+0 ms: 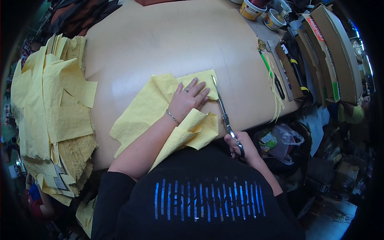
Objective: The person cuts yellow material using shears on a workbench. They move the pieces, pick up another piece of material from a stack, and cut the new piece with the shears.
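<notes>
A yellow piece of leather or thick cloth [140,108] lies on the table in front of me, part of it folded over and draped toward my body. My left hand [190,96] rests flat on it near its far right corner, fingers spread; a ring and a bracelet show. In my right hand [244,146] is a pair of long metal scissors [224,114], gripped by the handles. Their blades point away from me along the right edge of the yellow piece. Whether the blades touch the material I cannot tell.
Yellow sheets [68,108] are piled at the table's left edge. On the right lie a green pencil [265,60], thin yellow strips [278,98] and cardboard boxes [334,52]. Tubs [252,10] stand at the back right. Beside my right arm is a clear plastic bag [284,142], below the table's edge.
</notes>
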{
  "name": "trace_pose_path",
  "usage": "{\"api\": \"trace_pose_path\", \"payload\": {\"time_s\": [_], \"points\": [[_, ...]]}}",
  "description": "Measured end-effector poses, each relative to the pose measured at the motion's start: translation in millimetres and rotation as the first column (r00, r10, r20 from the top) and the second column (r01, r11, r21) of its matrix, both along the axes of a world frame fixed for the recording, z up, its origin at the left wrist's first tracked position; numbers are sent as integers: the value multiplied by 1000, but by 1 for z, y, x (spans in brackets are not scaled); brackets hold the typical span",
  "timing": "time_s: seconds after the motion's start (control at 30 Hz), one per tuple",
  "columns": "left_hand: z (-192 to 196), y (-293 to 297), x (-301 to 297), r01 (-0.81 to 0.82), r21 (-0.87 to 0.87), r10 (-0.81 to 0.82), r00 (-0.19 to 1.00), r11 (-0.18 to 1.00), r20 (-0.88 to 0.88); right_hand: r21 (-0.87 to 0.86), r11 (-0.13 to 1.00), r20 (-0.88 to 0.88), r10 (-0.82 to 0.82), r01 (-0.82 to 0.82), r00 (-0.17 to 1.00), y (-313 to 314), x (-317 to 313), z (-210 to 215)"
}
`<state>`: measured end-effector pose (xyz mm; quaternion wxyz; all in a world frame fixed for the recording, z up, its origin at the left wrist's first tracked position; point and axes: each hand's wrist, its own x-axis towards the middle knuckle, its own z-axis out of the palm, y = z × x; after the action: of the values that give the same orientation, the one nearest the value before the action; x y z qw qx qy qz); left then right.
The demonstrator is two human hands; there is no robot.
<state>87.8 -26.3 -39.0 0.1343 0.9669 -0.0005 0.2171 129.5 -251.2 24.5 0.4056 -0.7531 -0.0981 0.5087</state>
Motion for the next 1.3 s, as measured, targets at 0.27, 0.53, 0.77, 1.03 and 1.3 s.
{"api": "trace_pose_path", "payload": {"time_s": [0.27,0.53,0.77,1.03,1.3], "points": [[-3,1,-1,22,13,-22,999,1000,24,-13,998,15,55,-55,998,1,3,3],[1,1,-3,51,8,-51,998,999,23,-29,1000,-38,3,-4,999,16,12,-5],[2,1,-5,50,-14,-51,999,999,-15,-81,996,28,-35,37,999,17,1,-1],[3,-1,-5,52,-15,-53,998,999,-16,-39,999,8,-14,14,1000,22,11,-3],[6,3,-5,27,-37,-29,998,999,-64,-33,999,39,-31,32,999,26,17,-3]]}}
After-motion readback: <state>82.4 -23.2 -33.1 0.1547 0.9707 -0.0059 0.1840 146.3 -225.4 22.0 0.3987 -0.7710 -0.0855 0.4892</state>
